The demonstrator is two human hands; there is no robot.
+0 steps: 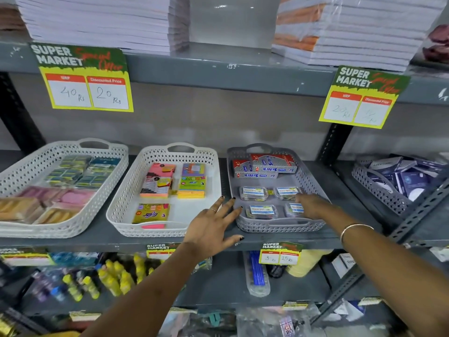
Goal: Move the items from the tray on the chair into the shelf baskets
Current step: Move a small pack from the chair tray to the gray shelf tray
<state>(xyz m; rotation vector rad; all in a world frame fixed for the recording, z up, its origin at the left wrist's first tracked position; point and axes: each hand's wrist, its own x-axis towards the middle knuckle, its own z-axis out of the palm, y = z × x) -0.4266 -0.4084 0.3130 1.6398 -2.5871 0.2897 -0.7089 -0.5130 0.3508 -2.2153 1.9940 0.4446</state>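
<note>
Two bare forearms reaching up from the lower frame, left hand [213, 227] spread wide and flat, fingertips at the grey basket [279, 226] rim, right hand [313, 205] inside that basket at centre-right — resting on small clear boxes [261, 211], grip unclear.

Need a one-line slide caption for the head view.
Right hand reaches into the grey basket of small clear boxes, while the open left hand rests at its rim on the shelf.
</note>
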